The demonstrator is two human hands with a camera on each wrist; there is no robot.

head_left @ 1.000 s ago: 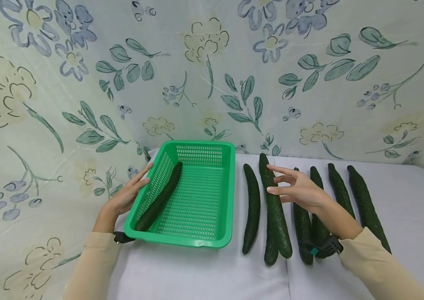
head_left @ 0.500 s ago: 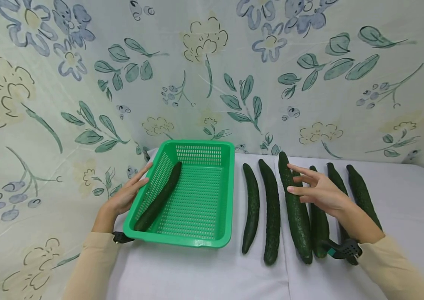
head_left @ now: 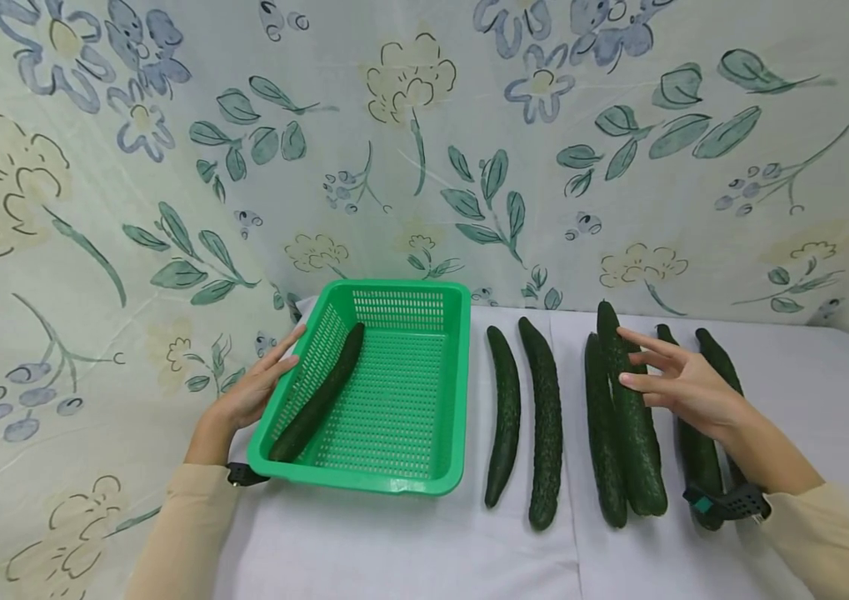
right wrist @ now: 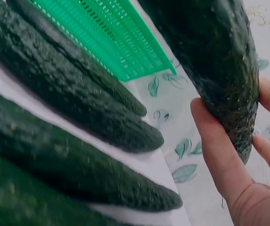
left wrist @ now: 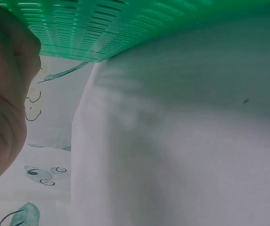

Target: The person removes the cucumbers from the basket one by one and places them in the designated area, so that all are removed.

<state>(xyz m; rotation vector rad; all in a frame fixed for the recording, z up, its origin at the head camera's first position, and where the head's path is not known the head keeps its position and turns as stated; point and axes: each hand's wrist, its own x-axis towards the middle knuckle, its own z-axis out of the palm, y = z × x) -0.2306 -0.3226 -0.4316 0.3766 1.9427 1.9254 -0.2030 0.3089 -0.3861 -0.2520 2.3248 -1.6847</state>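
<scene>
My right hand [head_left: 682, 387] pinches a dark green cucumber [head_left: 632, 433] between thumb and fingers, near its far end. In the right wrist view this cucumber [right wrist: 215, 52] is held up above the others, its tapered end between the fingertips. Beneath and beside it lie more cucumbers, one cucumber [head_left: 604, 442] just to its left and another cucumber [head_left: 697, 462] under my wrist. My left hand [head_left: 247, 396] rests with extended fingers against the outer left wall of a green plastic basket [head_left: 464, 392]. A single cucumber [head_left: 322, 400] lies slantwise inside the basket, along its left side.
Between the basket and my right hand, a cucumber [head_left: 502, 417] and a longer, bumpier cucumber [head_left: 541, 425] lie lengthwise on the white tablecloth [head_left: 424, 550]. A flower-printed cloth [head_left: 409, 167] hangs behind. Another cucumber [head_left: 724, 367] lies at the far right, partly hidden by my arm.
My right hand has carried the held cucumber to the right, passing over the row of lying cucumbers. My left hand and the basket have stayed in place.
</scene>
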